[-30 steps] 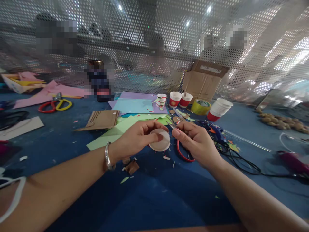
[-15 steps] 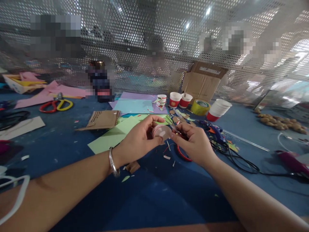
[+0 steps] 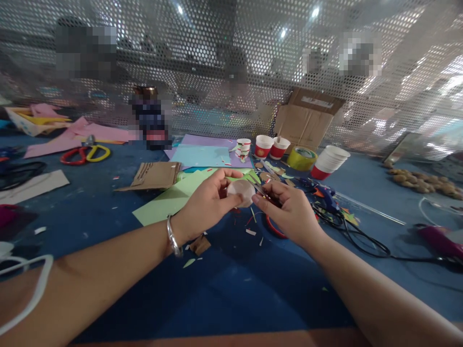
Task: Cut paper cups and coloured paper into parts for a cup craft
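Note:
My left hand (image 3: 213,197) pinches a cut-down paper cup bottom (image 3: 244,193) between thumb and fingers, its round pale face turned toward me. On its right, my right hand (image 3: 289,207) is closed on scissors (image 3: 261,189). Their slim metal blades point up and left beside the disc, while my fingers hide much of the grip. A red handle loop (image 3: 277,227) shows under that hand; whether it belongs to the same scissors is unclear. My right thumb tip is at the disc's right edge. Paper scraps (image 3: 251,232) lie below on the blue table.
Beyond my hands stand a striped cut cup (image 3: 243,150), red-and-white paper cups (image 3: 264,147), yellow tape (image 3: 302,159) and stacked cups (image 3: 330,163). Cardboard (image 3: 155,175) and green paper (image 3: 159,205) lie left. A blue glue gun (image 3: 327,198) with its black cable lies right.
The cup bottom has turned in my left hand: its red-striped side showed before, and now its flat round face does. My right hand stays close beside it, scissors in its grip.

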{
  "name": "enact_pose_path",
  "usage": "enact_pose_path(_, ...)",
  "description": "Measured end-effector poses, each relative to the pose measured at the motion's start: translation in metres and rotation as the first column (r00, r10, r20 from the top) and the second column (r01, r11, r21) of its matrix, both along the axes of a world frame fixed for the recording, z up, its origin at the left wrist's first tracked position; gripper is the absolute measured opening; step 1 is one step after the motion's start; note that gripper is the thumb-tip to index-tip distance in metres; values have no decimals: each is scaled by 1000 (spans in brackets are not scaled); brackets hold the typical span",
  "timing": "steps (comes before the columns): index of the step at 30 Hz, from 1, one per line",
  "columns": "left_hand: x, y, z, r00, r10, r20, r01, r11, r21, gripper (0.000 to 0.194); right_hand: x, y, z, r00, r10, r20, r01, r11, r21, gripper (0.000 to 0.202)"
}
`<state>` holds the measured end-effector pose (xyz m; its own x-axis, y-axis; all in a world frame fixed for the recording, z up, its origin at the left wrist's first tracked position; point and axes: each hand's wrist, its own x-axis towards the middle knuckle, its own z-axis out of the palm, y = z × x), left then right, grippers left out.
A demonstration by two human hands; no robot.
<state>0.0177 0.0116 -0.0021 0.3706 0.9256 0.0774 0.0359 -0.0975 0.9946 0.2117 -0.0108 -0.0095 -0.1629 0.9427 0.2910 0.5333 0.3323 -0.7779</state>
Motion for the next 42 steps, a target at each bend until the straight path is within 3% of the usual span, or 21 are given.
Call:
enact_pose_path(4,0,0,2,998,9,-57,-6,999,52,34,0,0,1,999,9,-40,-9,1000,0,27)
enact_pose_path(8,-2,1,0,997,-16,-80,25,994,109,35,1,2,1,997,-8,-83,9,1000,16,29)
enact_pose_path(14,-2,-1,1,998,-57,-42,59,997,54,50,4,5,0,1000,-5,-27,6,999,42,22)
enact_pose_path(20,-4,2,1,993,-82,-85,89,992,87,27,5,4,-1,998,19,-52,-17,1000,26,24)
enact_pose_path(24,-6,5,0,982,-172,-75,176,983,52,32,5,3,0,999,21,-48,-19,1000,23,22)
enact_pose_path(30,-8,6,1,979,-204,-6,204,979,-10,30,6,2,3,1000,16,-13,-16,1000,16,21)
enact_pose_path(37,-7,2,-1,945,-278,171,305,939,-159,41,5,1,3,998,-60,-8,61,994,92,18)
enact_pose_path(40,-5,-3,-2,947,-273,171,296,947,-126,65,4,0,3,996,-87,-28,90,991,101,15)
enact_pose_path(42,-2,-6,-3,952,-254,170,268,961,-68,70,3,-1,3,995,-93,-40,97,991,97,14)
